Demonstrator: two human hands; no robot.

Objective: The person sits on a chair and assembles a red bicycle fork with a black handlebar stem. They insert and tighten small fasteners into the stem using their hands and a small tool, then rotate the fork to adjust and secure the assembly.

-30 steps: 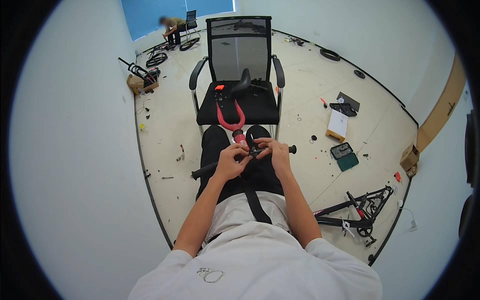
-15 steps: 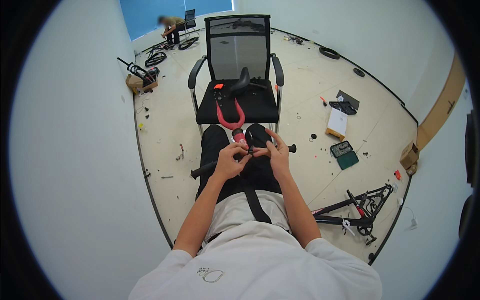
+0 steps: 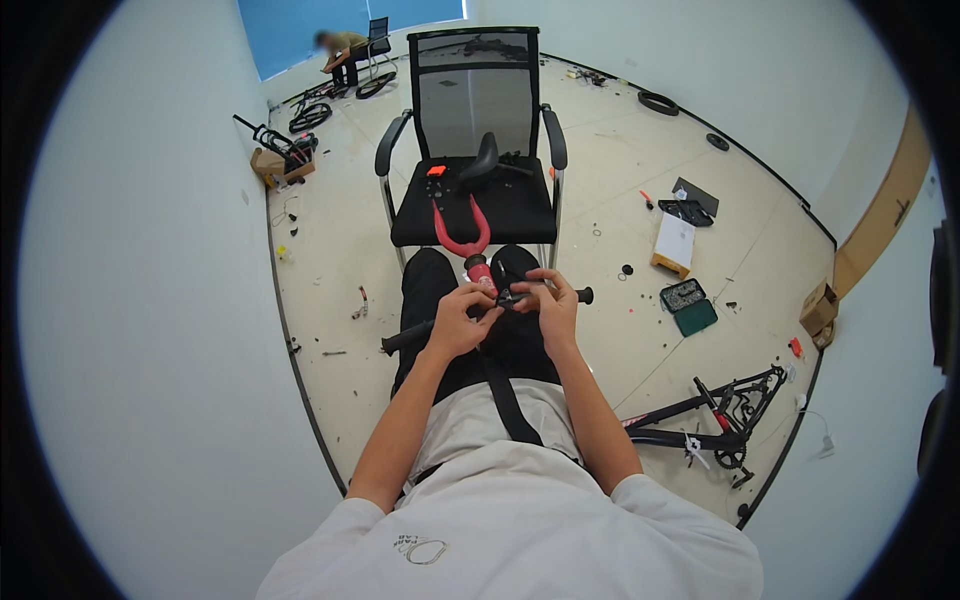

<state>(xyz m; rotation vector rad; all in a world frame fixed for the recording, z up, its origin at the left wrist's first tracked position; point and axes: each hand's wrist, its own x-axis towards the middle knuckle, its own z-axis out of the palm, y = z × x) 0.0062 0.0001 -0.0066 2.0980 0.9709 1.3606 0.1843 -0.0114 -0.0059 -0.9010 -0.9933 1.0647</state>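
A red bicycle fork [image 3: 462,247] lies between my knees, its two prongs pointing away toward the chair seat. Across my lap runs a black handlebar, its left grip [image 3: 408,338] and right grip [image 3: 585,296] sticking out past my hands. My left hand [image 3: 463,322] is pinched at the middle of the bar, close to the fork's near end; what its fingertips hold is too small to make out. Beside it, my right hand [image 3: 553,308] has bent fingers closing on a small dark part at the bar, whose kind I cannot tell.
A black mesh chair [image 3: 475,205] facing me carries a bicycle saddle [image 3: 484,160] and an orange piece [image 3: 437,171]. To the right lie a green case [image 3: 694,318] of small parts and a bicycle frame [image 3: 715,425]. Far left, another person [image 3: 343,55] sits bent forward near tires.
My right hand's fingers have curled in and moved slightly, from more outstretched to bent over the bar. My left hand has stayed in place.
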